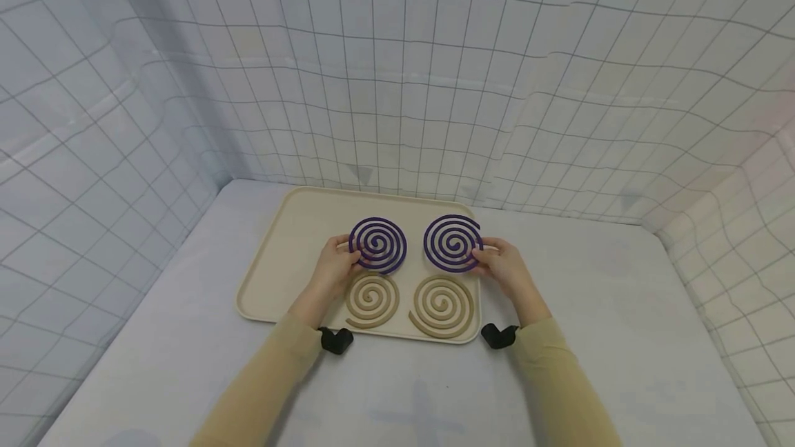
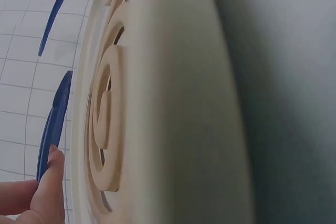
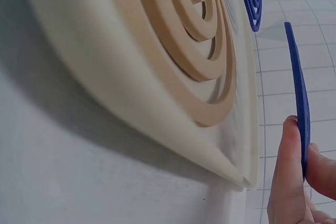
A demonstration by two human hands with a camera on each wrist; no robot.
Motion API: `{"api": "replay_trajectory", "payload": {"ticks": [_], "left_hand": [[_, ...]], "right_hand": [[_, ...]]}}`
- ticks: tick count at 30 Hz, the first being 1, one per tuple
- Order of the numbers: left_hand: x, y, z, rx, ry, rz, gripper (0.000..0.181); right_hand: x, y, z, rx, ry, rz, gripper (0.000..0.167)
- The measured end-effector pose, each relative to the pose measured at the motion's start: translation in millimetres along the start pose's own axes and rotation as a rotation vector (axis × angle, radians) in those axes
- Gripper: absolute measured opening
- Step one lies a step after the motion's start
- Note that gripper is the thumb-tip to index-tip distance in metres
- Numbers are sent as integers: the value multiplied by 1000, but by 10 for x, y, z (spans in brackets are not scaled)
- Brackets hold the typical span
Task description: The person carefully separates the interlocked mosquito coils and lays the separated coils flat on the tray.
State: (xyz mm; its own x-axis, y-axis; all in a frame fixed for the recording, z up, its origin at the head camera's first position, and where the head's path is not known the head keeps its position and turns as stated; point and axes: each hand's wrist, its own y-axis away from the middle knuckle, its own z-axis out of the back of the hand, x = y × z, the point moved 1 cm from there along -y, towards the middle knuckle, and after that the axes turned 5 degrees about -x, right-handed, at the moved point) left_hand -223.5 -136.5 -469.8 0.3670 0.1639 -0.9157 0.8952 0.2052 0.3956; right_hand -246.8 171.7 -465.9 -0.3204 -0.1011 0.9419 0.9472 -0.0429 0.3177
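My left hand (image 1: pixel 334 266) pinches a purple-blue mosquito coil (image 1: pixel 376 243) at its left edge, thumb on the near face. A second purple-blue mosquito coil (image 1: pixel 455 245) is pinched at its right edge by my right hand (image 1: pixel 508 269). Both coils are held up above the cream tray (image 1: pixel 301 247), side by side and apart. In the right wrist view, the right mosquito coil (image 3: pixel 299 87) shows edge-on between thumb and fingers. Nearer to me, a tan mosquito coil (image 1: pixel 369 297) lies on the tray, with another tan mosquito coil (image 1: pixel 442 305) to its right.
The tray stands on a white-covered table (image 1: pixel 590 281), near the back. Behind the table hangs a white cloth wall (image 1: pixel 397 88) with a dark grid, and similar cloth closes off both sides. Black devices (image 1: pixel 337 341) are worn at both wrists.
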Motion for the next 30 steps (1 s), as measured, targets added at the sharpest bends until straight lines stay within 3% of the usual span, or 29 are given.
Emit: {"api": "replay_trajectory", "payload": {"ticks": [10,16,20,25,30], "left_hand": [[8,-84,-51,-23,-4,-5,53],[5,-63,-81,-77,-15,1,52],[-46,0,-80,-83,-123,-23,57],[-119,72,-94,-23,-277,-78,64],[-128,81,-107,26,-281,-80,62]], "right_hand": [[-20,-18,-19,47,73,-10,50],[-37,-17,-26,58,72,-21,50],[-35,-18,-34,62,73,-24,50],[-23,-15,-34,63,75,-21,50],[-5,-30,-50,68,87,-18,50]]}}
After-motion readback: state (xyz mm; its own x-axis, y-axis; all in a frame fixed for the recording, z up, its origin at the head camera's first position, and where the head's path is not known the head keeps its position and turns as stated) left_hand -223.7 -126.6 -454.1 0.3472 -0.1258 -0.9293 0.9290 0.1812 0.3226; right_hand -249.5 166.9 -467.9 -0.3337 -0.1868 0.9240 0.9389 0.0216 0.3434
